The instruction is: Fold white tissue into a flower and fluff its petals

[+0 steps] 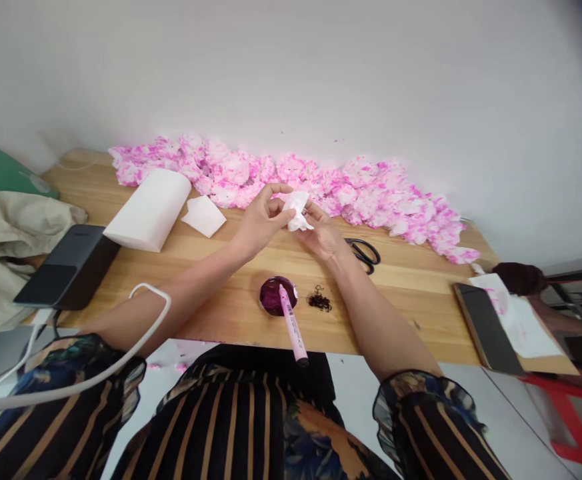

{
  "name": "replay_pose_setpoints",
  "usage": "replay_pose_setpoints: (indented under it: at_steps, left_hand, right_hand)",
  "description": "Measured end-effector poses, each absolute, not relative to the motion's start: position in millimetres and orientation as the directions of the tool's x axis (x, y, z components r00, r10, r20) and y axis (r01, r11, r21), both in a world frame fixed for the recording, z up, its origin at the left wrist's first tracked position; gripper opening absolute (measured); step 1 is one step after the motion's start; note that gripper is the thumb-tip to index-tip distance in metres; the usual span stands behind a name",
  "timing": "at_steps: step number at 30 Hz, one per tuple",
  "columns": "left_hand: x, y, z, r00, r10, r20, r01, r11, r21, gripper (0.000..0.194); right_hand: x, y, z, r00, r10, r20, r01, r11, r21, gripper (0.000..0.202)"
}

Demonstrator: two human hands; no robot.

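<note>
Between my two hands, above the middle of the table, is a small white gathered piece of tissue paper (297,212). My left hand (265,217) pinches its left side between thumb and fingers. From the right, my right hand (323,230) grips the other side, its fingertips partly hidden behind the paper. Below them on the table stands a small round dish of dark purple paint or ink (269,298), with a pink marker (293,327) resting tilted across it. A little heap of dark curled bits (319,299) lies to its right. Black-handled scissors (364,255) lie partly behind my right forearm.
A long row of pink-and-white paper flowers (371,193) runs along the wall. On the left are a stack of white tissues (148,210), a folded white sheet (204,216), a dark power bank (68,267) and a white cable (163,313). A phone (488,327) lies at right.
</note>
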State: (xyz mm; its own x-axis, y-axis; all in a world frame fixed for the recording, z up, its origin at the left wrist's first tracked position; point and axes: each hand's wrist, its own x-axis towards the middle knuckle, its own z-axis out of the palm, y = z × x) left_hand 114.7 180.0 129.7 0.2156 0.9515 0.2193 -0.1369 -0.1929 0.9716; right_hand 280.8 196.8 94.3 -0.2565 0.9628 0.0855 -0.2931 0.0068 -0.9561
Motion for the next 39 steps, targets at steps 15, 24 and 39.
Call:
replay_pose_setpoints:
  at_steps: [15,24,39]
  left_hand:
    - [123,205,93,0.066,0.933,0.354,0.085,-0.359,0.930,0.033]
    - [126,209,83,0.059,0.945,0.321,-0.007,-0.322,0.947,0.027]
    - [123,205,84,0.045,0.960,0.278,0.042,-0.280,0.959,0.021]
  right_hand:
    - [285,188,110,-0.254,0.793,0.553,0.776,0.509,-0.373,0.019]
    - [286,198,97,-0.009,0.914,0.405,0.480,0.359,-0.800,0.018]
    - [279,186,104,-0.072,0.926,0.370,0.443,0.362,-0.820,0.019]
